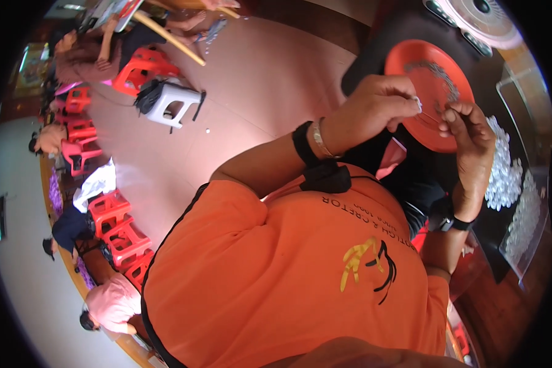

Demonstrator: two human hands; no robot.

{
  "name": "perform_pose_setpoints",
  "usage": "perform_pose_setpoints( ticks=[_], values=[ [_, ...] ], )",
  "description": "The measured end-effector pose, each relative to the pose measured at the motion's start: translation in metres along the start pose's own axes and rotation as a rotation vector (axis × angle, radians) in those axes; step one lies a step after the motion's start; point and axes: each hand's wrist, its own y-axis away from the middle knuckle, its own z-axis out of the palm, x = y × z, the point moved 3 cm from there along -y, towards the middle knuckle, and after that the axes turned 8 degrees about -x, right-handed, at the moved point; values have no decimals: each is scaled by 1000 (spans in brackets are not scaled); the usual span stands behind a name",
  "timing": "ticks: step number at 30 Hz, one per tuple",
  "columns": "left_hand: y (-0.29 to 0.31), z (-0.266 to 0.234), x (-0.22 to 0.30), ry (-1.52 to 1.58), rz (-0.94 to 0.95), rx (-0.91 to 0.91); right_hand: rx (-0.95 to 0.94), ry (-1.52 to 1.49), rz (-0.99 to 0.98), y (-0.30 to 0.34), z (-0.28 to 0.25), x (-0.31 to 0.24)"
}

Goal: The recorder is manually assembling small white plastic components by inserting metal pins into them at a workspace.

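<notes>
One red tray (428, 86), two clear heaps (503, 168)
Left hand (383, 104) pinches one pale piece (418, 104); right hand (474, 138) pinched, contents unclear.

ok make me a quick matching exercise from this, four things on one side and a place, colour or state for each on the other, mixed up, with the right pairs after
Column one
1. left hand
2. round dish
3. clear pieces
4. right hand

Column two
A. heaped to the right of the dish
B. the one of the two hands nearer the clear heap
C. red-orange, with small grey pieces in it
D. small pale thing at its fingertips

Pairs: 1-D, 2-C, 3-A, 4-B
</notes>
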Motion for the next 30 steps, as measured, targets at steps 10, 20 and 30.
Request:
perform_pose_setpoints(
  ticks=[10, 20, 30],
  values=[
    [-5, 8, -10, -59, 11, 43, 213, -170, -144, 11, 28, 0],
    [-2, 16, -8, -251, 28, 87, 82, -207, -137, 6, 40, 8],
    [0, 13, -12, -198, 29, 86, 120, -102, -171, 7, 41, 14]
  ],
)
